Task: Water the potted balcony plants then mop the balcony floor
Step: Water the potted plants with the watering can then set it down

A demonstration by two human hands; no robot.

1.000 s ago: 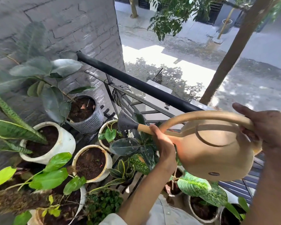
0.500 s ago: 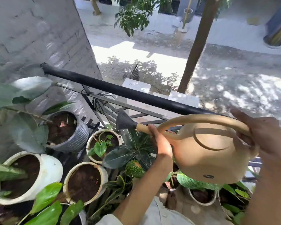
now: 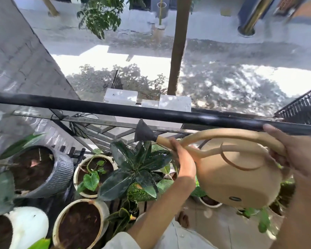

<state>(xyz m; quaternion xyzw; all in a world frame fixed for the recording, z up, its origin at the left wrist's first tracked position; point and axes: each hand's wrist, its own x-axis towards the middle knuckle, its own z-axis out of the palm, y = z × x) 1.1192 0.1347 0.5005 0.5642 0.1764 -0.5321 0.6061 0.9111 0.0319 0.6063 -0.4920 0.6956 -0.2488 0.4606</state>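
Can (image 3: 237,177) carried rightward along rail (image 3: 169,115) since second ago; rose (image 3: 144,132) now held over dark-leaved plant (image 3: 140,168), past small cream pot (image 3: 93,175). Right hand (image 3: 298,153) clamped round handle, left hand (image 3: 182,159) wrapped on spout. No stream seen. Watering judged mid-way; mopping not begun.

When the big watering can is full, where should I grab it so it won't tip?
Probably with two hands, as here. The right hand wraps the rear of the watering can's long arched handle from above; the left hand steadies the thin spout base from below, behind the black rose. The round body offers no grip.
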